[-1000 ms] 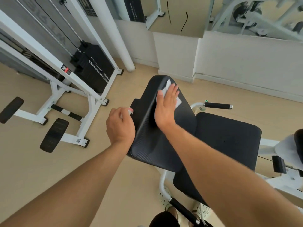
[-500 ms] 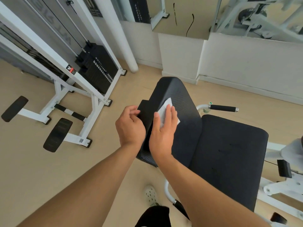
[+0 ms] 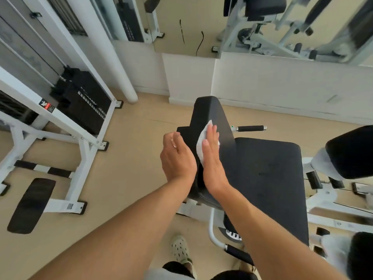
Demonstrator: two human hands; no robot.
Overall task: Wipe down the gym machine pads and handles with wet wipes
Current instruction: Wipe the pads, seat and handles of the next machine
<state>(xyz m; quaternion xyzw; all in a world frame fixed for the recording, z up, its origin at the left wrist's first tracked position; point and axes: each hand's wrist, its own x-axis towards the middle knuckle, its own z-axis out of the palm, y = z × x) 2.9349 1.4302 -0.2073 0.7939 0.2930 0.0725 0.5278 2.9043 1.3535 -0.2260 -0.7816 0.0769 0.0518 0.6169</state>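
The machine's black back pad (image 3: 212, 112) stands tilted in front of me, with the black seat pad (image 3: 268, 178) to its right. My right hand (image 3: 212, 158) lies flat with straight fingers on a white wet wipe (image 3: 201, 142), pressing it on the back pad's left side. My left hand (image 3: 177, 156) sits against the pad's left edge, its fingers curled round a small white item that I cannot identify. A black side handle (image 3: 250, 128) sticks out behind the seat. Another handle (image 3: 238, 254) shows below it.
A white-framed weight stack machine (image 3: 84, 102) with black foot pads (image 3: 30, 205) stands on the left. A white column (image 3: 113, 57) and a mirrored wall lie beyond. Another black pad (image 3: 351, 152) is at the right edge. My shoe (image 3: 179, 249) is on the beige floor.
My right hand has slid the wipe from the top of the back pad down toward its left side. My left hand has moved in against the pad's left edge.
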